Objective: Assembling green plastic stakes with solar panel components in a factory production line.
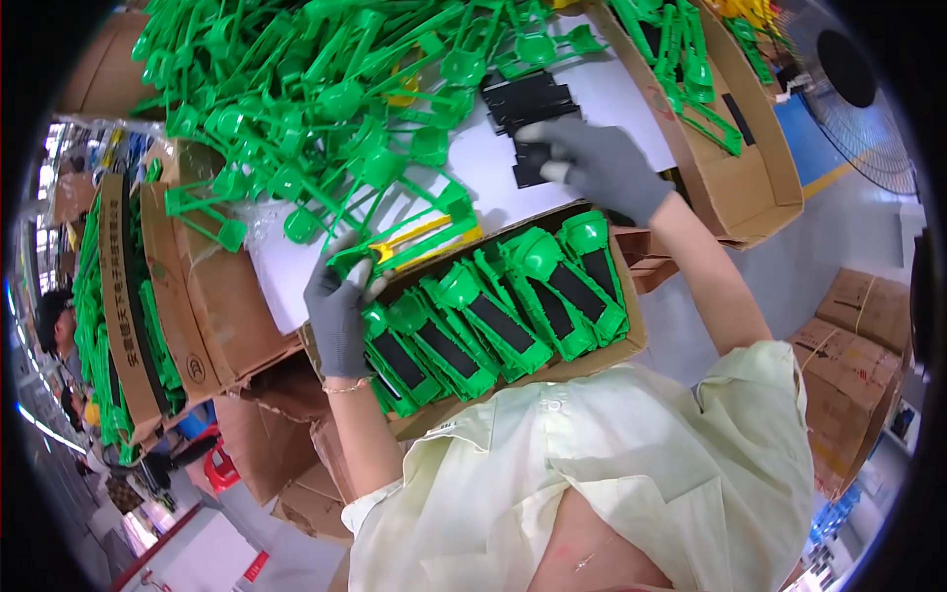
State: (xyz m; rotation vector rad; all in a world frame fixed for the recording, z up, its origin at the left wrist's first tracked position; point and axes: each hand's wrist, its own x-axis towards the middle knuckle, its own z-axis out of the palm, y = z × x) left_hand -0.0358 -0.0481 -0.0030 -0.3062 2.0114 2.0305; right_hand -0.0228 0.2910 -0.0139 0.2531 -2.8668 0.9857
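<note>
Though blurred, black panel (533, 163) under right hand (597, 163)

Two gloved hands are at work: a left hand (338, 314) and a right hand (597, 163), each in one grey glove. Before them sits one open cardboard tray (592, 360) carrying about eight green plastic pieces fitted with black panels (498, 321), laid in a slanted row. One small stack of loose black panels (528, 99) lies on one white table (473, 168). The heap of bare green pieces (316, 99) behind runs to several dozen, too tangled to count exactly. Two more cardboard boxes of green parts stand by, one at left (123, 316) and one at right (760, 187). One floor fan (863, 99) shows at upper right.
</note>
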